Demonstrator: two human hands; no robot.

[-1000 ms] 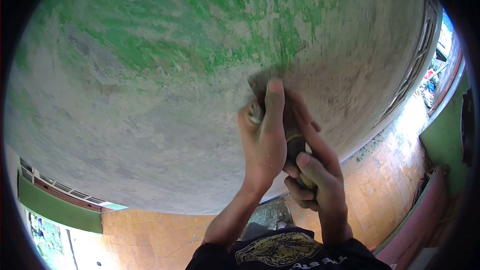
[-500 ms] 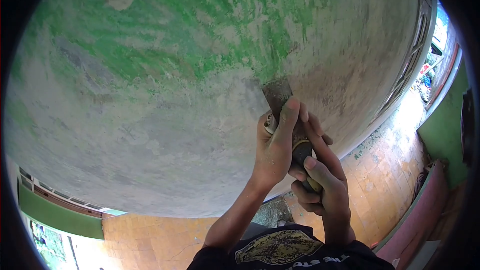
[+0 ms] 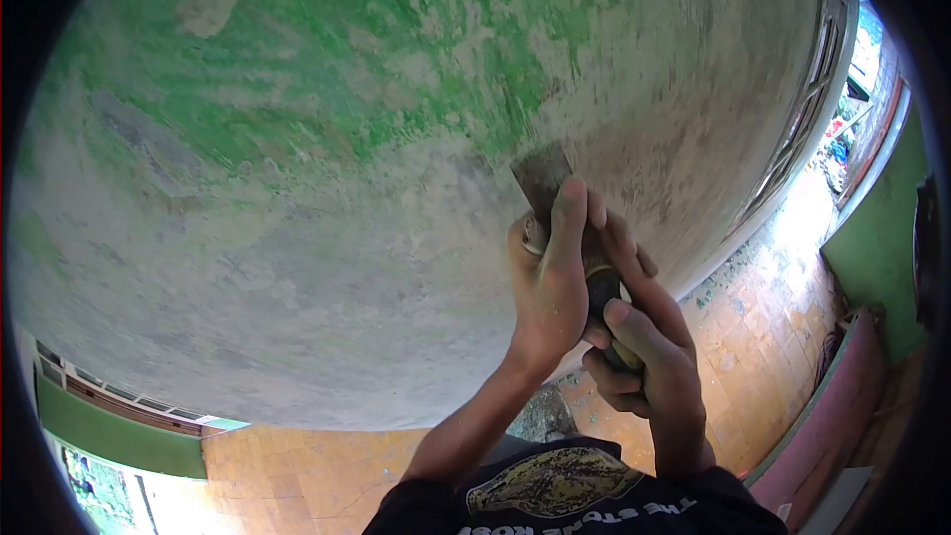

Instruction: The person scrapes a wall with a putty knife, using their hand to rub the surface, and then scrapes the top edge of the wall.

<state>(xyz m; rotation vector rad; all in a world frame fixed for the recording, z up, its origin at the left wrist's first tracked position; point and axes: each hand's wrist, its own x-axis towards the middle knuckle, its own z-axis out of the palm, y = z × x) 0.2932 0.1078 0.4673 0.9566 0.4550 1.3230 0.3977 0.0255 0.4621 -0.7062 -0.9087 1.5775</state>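
A weathered wall (image 3: 297, 198) fills most of the head view, its grey plaster bared across the lower half and streaked with patches of worn green paint toward twelve o'clock. Below it, from seven round to four o'clock, runs an orange tiled floor (image 3: 753, 337), littered with small flakes close to the foot of the wall at about three o'clock. At two o'clock a framed window grille (image 3: 807, 119) follows the wall's edge, and a green side wall (image 3: 877, 238) stands past the floor at three o'clock. At six o'clock the person's dark printed shirt (image 3: 555, 495) shows at the bottom edge. Both forearms rise from it toward the middle of the view, and the two hands are together, one above the other, clamped on a scraper (image 3: 543, 178). The left hand (image 3: 550, 277) sits higher, its fingers laid along the tool's neck with the fingertips pressing just behind the blade. The right hand (image 3: 649, 357) is directly below it at about five o'clock from the left, fist closed around the scraper's handle, thumb on top. The scraper's flat, dull metal blade points toward twelve o'clock, just right of centre, and lies against the wall where green paint meets bare plaster; whether its edge bites into the surface cannot be told.
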